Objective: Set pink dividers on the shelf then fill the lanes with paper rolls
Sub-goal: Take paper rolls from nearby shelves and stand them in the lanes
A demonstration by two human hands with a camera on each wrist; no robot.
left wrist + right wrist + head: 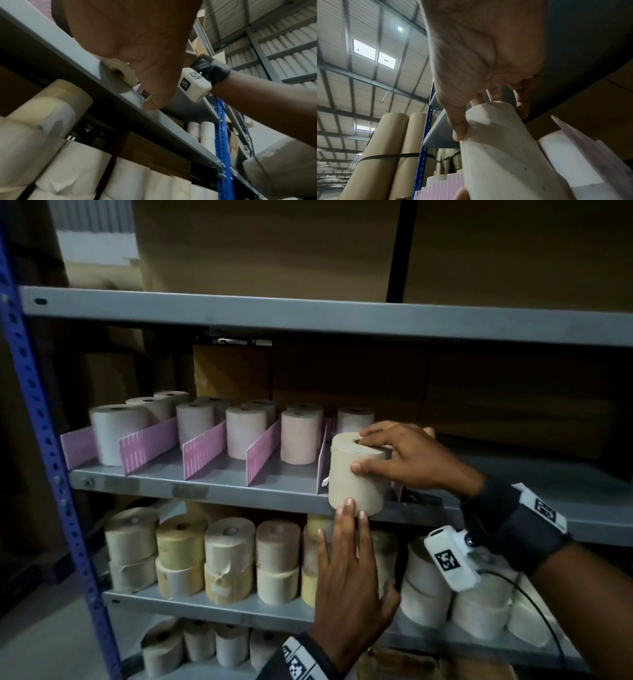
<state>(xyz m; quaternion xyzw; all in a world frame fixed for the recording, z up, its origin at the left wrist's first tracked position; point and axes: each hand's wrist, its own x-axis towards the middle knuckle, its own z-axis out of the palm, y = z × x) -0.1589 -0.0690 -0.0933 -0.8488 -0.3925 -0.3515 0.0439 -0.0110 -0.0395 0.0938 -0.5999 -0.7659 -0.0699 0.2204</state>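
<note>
Several pink dividers point(203, 448) stand upright on the grey middle shelf point(205, 484) and split it into lanes. Pale paper rolls point(245, 431) stand in the lanes. My right hand point(397, 457) grips a beige paper roll point(352, 477) from the top and side, at the shelf's front edge in the rightmost lane, beside a divider point(322, 460). The left hand point(346, 542) reaches up from below, its straight fingers touching the roll's lower edge. In the right wrist view the thumb point(458, 129) presses the roll point(505, 155), with another roll point(565, 155) behind it.
Stacked rolls point(229, 559) fill the shelf below and more sit under that. Cardboard boxes point(267, 244) rest on the top shelf and behind the lanes. A blue perforated upright point(44, 440) bounds the left side. Grey shelf surface point(548, 484) shows right of the lanes.
</note>
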